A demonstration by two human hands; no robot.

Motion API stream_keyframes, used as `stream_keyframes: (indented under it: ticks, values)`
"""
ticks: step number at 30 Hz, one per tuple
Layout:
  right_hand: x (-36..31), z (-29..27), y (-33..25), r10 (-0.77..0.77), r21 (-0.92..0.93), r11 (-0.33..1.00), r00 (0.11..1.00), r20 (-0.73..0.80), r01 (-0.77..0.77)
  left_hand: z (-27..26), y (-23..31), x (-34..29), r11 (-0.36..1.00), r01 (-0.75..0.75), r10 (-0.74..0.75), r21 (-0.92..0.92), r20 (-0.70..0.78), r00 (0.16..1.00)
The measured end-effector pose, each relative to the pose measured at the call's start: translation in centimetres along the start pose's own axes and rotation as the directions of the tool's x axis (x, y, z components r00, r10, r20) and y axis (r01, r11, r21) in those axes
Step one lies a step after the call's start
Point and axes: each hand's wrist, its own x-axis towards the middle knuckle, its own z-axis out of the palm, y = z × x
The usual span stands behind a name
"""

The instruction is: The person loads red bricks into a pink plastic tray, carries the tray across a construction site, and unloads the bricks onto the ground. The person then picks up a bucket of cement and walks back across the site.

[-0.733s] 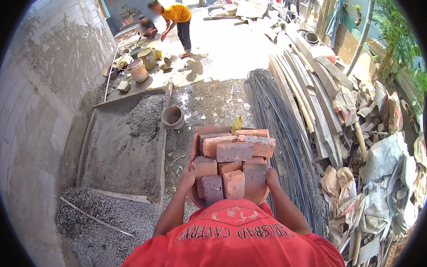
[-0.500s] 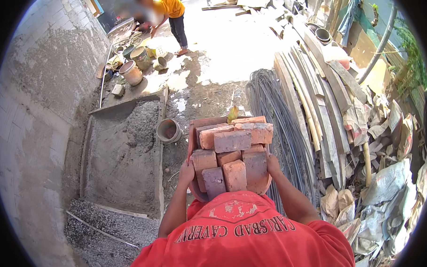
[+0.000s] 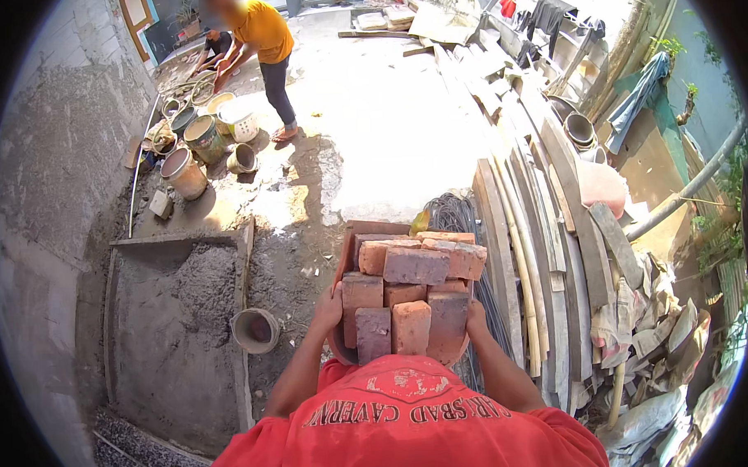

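Observation:
A reddish tub (image 3: 380, 227), heaped with bricks (image 3: 416, 267), is held in front of my chest. My left hand (image 3: 328, 309) is closed on its left side, and my right hand (image 3: 476, 319) grips the opposite side; the fingers are partly hidden against the tub. The bricks are orange-red to purplish grey, stacked in uneven layers, some standing on end. A yellow-green leaf (image 3: 420, 222) pokes up at the tub's far edge. The tub's underside cannot be seen.
Left lies a framed bed of wet mortar (image 3: 159, 331), with a bucket (image 3: 255, 331) beside it. Ahead left stand several pails (image 3: 183, 174) near a person in yellow (image 3: 261, 31) and another crouching. Planks (image 3: 527, 253), dark rods (image 3: 486, 328) and crumpled sacks (image 3: 644, 422) line the right.
My view has shifted forward, so the mortar bed and bucket sit lower and farther left. The person in yellow is more upright. Both my hands still hold the loaded tub.

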Motion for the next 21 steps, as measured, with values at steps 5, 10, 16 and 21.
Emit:
stream_keyframes:
  ticks: [5, 10, 16, 21]
  values:
    - [17.0, 0.5, -11.1, 0.075, -0.018, 0.997, 0.995, -0.061, -0.076, 0.7, 9.1, 20.1, 0.997, -0.072, 0.072, 0.015, -0.039, 0.997]
    - [34.9, 2.6, -21.8, 0.04, -0.018, 0.999, 0.999, -0.027, -0.04, 0.7, 15.3, 39.5, 0.999, -0.023, 0.026, 0.047, -0.052, 0.998]
    - [59.5, 5.5, -37.1, -0.009, -0.055, 0.998, 0.996, 0.085, 0.014, -1.3, 23.6, 62.7, 0.999, -0.036, 0.029, -0.04, -0.167, 0.986]
    - [78.7, 6.1, -42.6, -0.019, 0.053, 0.999, 0.988, 0.151, 0.011, -1.2, 36.8, 76.4, 0.996, 0.089, -0.089, -0.004, -0.105, 0.991]
